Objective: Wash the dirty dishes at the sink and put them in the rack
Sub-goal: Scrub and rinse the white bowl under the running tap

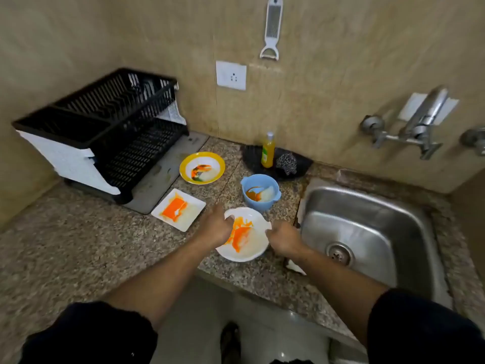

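right tap handle point(475, 140) cut off (frame edge), rack point(105, 132) blurred, left fingers point(228, 219) hiding bowl rim point(236, 212)

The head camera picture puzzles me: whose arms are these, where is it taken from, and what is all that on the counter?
No machine here: a person wears a camera on the head, looking down at their own arms. The left hand and right hand grip opposite edges of a white bowl smeared with orange sauce. On the granite counter also lie a square plate, a yellow-rimmed plate and a blue cup, all dirty. The steel sink is on the right, the black rack on the left.
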